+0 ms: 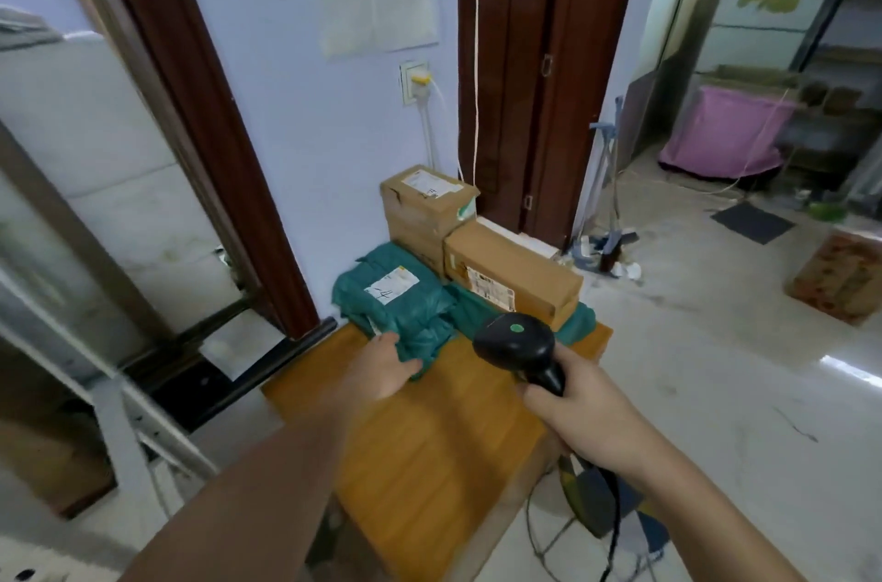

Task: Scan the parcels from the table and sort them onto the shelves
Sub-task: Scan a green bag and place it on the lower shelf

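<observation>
Since the crumpled green plastic mailer bag [398, 302] at the far end of the orange wooden table [429, 448] looks soft and light, it should bend and slide when pulled; the left hand [384, 366] clasps its near edge, a fair place to take it (the white label stays face up); the right hand [589, 414] is clenched around the black handheld barcode scanner [518, 343]; I count two brown cardboard boxes, stiffer, and at least two green bags, one scanner.
</observation>
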{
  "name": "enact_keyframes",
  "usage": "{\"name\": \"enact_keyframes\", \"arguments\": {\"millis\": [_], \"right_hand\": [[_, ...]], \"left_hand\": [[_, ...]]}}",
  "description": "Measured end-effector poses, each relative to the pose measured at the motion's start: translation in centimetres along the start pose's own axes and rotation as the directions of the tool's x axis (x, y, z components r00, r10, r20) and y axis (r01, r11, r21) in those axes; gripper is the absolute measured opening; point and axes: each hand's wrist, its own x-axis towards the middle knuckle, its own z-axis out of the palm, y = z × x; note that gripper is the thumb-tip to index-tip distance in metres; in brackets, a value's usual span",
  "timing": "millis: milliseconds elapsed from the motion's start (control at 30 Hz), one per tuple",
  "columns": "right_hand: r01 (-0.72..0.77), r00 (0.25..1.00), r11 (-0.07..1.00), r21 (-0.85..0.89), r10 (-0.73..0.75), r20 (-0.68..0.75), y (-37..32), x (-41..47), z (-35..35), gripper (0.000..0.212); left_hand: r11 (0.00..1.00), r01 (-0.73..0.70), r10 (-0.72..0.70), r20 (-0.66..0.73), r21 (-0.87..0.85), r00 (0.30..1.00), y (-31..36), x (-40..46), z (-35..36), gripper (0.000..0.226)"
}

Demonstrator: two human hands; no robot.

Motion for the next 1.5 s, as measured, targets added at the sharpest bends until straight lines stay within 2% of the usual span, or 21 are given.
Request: {"name": "enact_keyframes", "arguments": {"millis": [67, 133, 233, 300, 467, 600, 700, 833, 867, 933, 1000, 1100, 1167, 1233, 1333, 1400, 1500], "right_hand": [[-0.015, 0.999, 1.0, 0.014, 0.014, 0.031, 0.6, 3.1, 0.1, 0.019], [-0.043, 0.996, 0.998, 0.055, 0.039, 0.08, 1.2, 5.7, 0.1, 0.021], [-0.071, 0.989, 0.992, 0.106, 0.056, 0.138, 2.2, 9.1, -0.2, 0.026], [-0.084, 0.984, 0.989, 0.118, 0.064, 0.166, 2.9, 11.2, -0.5, 0.027], [-0.105, 0.963, 0.989, 0.109, 0.073, 0.258, 4.8, 16.8, -1.4, 0.026], [-0.071, 0.94, 0.995, 0.076, 0.041, 0.339, 6.2, 21.8, -2.0, 0.019], [-0.098, 0.913, 0.992, 0.078, 0.058, 0.405, 6.9, 24.5, -2.2, 0.01], [-0.12, 0.879, 0.985, 0.124, 0.047, 0.475, 6.8, 27.1, -2.4, 0.018], [-0.114, 0.872, 0.987, 0.116, 0.043, 0.488, 6.8, 27.6, -2.4, 0.019], [-0.096, 0.862, 0.99, 0.106, 0.029, 0.507, 6.7, 28.5, -2.2, 0.018], [-0.091, 0.855, 0.99, 0.111, 0.021, 0.519, 6.5, 29.2, -1.9, 0.013], [-0.091, 0.845, 0.989, 0.117, 0.015, 0.535, 6.2, 29.8, -1.3, 0.007], [-0.084, 0.835, 0.991, 0.103, 0.014, 0.55, 6.1, 30.1, -0.9, 0.005], [-0.093, 0.822, 0.991, 0.1, 0.02, 0.569, 6.2, 30.1, -0.8, 0.006], [-0.127, 0.812, 0.985, 0.114, 0.038, 0.582, 6.6, 29.8, -0.8, 0.014], [-0.163, 0.805, 0.98, 0.113, 0.066, 0.59, 7.3, 29.6, -0.7, 0.018], [-0.199, 0.8, 0.975, 0.099, 0.103, 0.591, 8.4, 29.3, -0.6, 0.021]], "left_hand": [[0.996, 0.052, -0.053, -0.015, -0.067, 0.998, -0.5, 2.7, -0.4, 0.065], [0.98, 0.102, -0.107, -0.022, -0.173, 0.994, -1.3, 5.6, -0.5, 0.047], [0.91, 0.207, -0.239, -0.045, -0.358, 0.97, -1.6, 8.5, -0.7, 0.02], [0.865, 0.258, -0.314, -0.063, -0.43, 0.947, -1.8, 10.6, -0.3, 0.02], [0.81, 0.355, -0.421, -0.042, -0.466, 0.906, -3.1, 16.0, 0.6, 0.043], [0.703, 0.388, -0.5, -0.027, -0.596, 0.865, -2.6, 18.0, 1.1, 0.055], [0.68, 0.5, -0.595, -0.005, -0.536, 0.804, -2.4, 18.8, 1.8, 0.04], [0.671, 0.517, -0.618, -0.015, -0.532, 0.786, -1.7, 18.9, 2.9, 0.024], [0.632, 0.527, -0.639, 0.003, -0.569, 0.769, -1.3, 18.5, 3.2, 0.025], [0.469, 0.518, -0.675, 0.087, -0.715, 0.732, -0.6, 17.6, 4.3, 0.03], [0.297, 0.486, -0.621, 0.22, -0.822, 0.752, 0.2, 16.2, 5.8, 0.03], [0.147, 0.495, -0.51, 0.363, -0.857, 0.78, 0.2, 14.7, 7.7, 0.033], [0.03, 0.423, -0.534, 0.343, -0.906, 0.773, -0.2, 14.6, 7.9, 0.037], [-0.138, 0.267, -0.592, 0.296, -0.954, 0.75, -1.5, 15.3, 7.6, 0.035], [-0.384, 0.088, -0.516, 0.293, -0.919, 0.805, -3.5, 17.1, 6.3, 0.046], [-0.451, 0.045, -0.533, 0.309, -0.891, 0.788, -4.2, 17.9, 5.8, 0.05], [-0.44, 0.068, -0.619, 0.357, -0.895, 0.699, -5.0, 18.7, 6.1, 0.046]]}}
